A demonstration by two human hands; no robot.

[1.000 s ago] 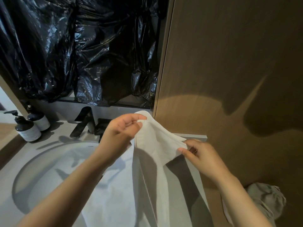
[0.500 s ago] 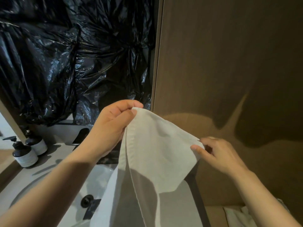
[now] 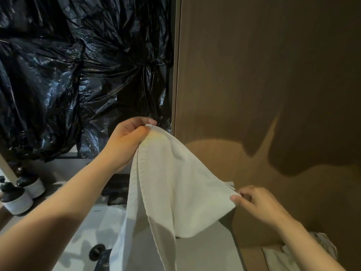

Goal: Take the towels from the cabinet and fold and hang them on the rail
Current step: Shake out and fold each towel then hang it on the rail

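A white towel [image 3: 175,192] hangs in front of me, stretched between both hands above the washbasin. My left hand [image 3: 125,141] pinches its upper corner high at the centre. My right hand [image 3: 256,204] pinches another corner lower to the right, near the brown wall. The rest of the towel drops out of view at the bottom edge. No rail or cabinet shows.
Black plastic sheeting [image 3: 68,75] covers the wall behind the white basin [image 3: 93,231]. Two dark pump bottles [image 3: 17,196] stand at the left on the counter. A brown panel wall [image 3: 273,85] fills the right. Light cloth [image 3: 283,257] lies low at the bottom right.
Both hands have lifted the towel and drawn apart, spreading its top edge wider. My view has tilted upward, so the tap and most of the basin have dropped away.
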